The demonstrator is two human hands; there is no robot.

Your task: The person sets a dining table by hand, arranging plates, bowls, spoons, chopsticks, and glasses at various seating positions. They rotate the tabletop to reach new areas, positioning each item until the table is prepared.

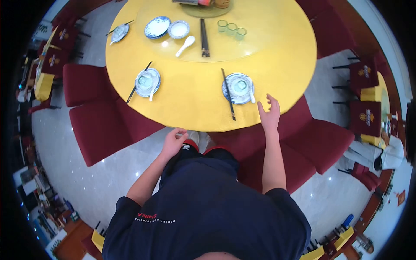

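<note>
Fingers [274, 101] of the right hand [269, 116] are spread apart and hold nothing. They reach over the near edge of the round yellow table [190, 104]. The left hand [173, 141] sits lower, off the table, with its fingers curled loosely inward; whether it grips anything cannot be told. Dark red upholstered chairs [104, 125] stand below both hands.

Just beyond the right hand, near it but not touching, lies a blue-and-white round plate [230, 89] with a pale cup on it. A white ceramic spoon [252, 93] rests at the plate's right rim, and a pair of long black chopsticks [229, 94] runs along its left side.

Further left, well apart from either hand, a second blue-and-white plate [147, 82] carries its own spoon, with black sticks beside it.

Farther on, a clear glass turntable [260, 39] bears two small patterned dishes [157, 27], a loose white spoon [185, 45], another pair of black chopsticks [204, 38] and three small green glass cups [231, 28] in a row.
</note>
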